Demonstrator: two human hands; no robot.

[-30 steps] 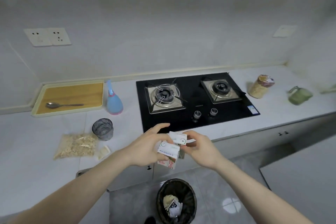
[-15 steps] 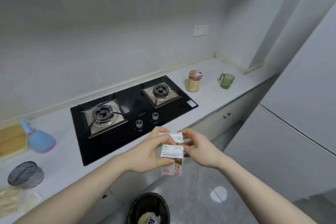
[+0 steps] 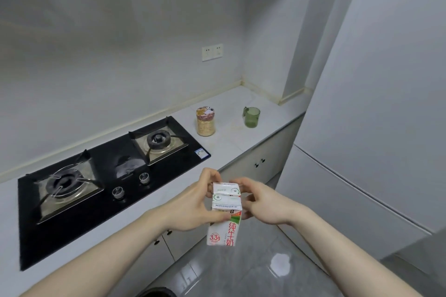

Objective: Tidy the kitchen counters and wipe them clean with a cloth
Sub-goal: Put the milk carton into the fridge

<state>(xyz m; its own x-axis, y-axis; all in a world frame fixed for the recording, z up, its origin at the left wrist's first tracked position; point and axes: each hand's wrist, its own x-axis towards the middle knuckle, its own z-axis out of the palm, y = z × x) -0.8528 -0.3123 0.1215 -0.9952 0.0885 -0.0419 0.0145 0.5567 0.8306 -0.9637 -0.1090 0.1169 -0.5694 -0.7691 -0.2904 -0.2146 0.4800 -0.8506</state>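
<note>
— Looking down the long pale stone counter (image 3: 231, 144): what stands on it?

— It runs along a plain grey-white wall into a corner. Set flush into it is a glossy black glass gas hob (image 3: 101, 190) with two square steel burner trays and two round metal knobs. Past the hob stands a clear cylindrical jar of pale grains with a printed lid (image 3: 205, 122), and farther right a translucent green plastic mug (image 3: 251, 117), well apart from the jar. A white double wall socket (image 3: 212, 52) sits above them.

— And the rest of the room?

— White cabinet doors with small dark handles (image 3: 259, 163) under the counter, a tall smooth white fridge (image 3: 376, 128) on the right, shiny grey floor tiles (image 3: 241, 272) below.

— Where is the carton?

— A small white rectangular cardboard milk carton with red characters and a green stripe (image 3: 225, 219) is held upright in the air, off the counter's front edge and over the floor. The left hand (image 3: 193, 202) grips its left side, thumb across the front, fingers curled over the folded top. The right hand (image 3: 265, 202) pinches the right side of that top, fingers bent.
</note>
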